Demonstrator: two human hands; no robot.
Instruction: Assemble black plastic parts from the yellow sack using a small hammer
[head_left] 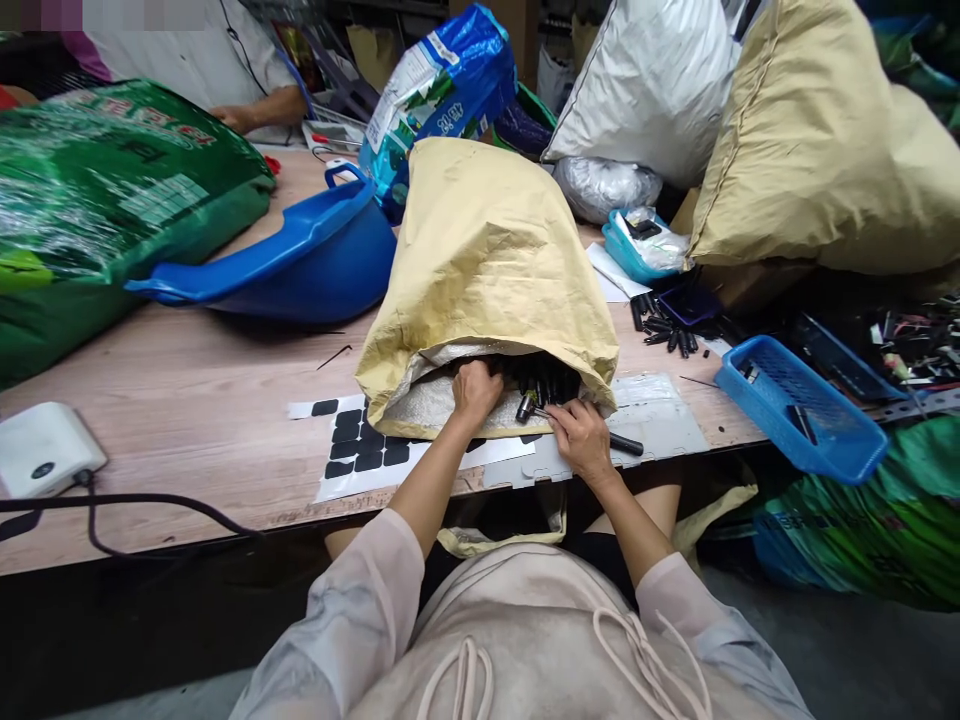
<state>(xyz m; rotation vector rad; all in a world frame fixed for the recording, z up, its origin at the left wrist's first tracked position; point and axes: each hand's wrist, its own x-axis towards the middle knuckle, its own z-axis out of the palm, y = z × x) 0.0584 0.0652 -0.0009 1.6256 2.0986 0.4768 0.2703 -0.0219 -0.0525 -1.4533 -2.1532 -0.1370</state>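
A yellow paper-like sack (487,240) with a pale lining lies on the table, its mouth facing me. Many black slender pieces (551,380) show inside the mouth. My left hand (477,390) reaches into the opening with fingers curled down; the fingertips and anything in them are hidden. At the right side of the mouth, my right hand (583,436) is closed around a small hammer (625,444). Its metal head points left at the sack's lip, and the dark grip sticks out to the right. Under the sack lies a white sheet with black rounded-square stickers (367,440).
Left of the sack sit a blue plastic scoop basin (300,260), a green bag (127,190) and a white device (49,450) with a cable. At right are a blue basket (802,410), loose black parts (671,325) and large sacks (817,140). Another person's hand (240,118) shows behind.
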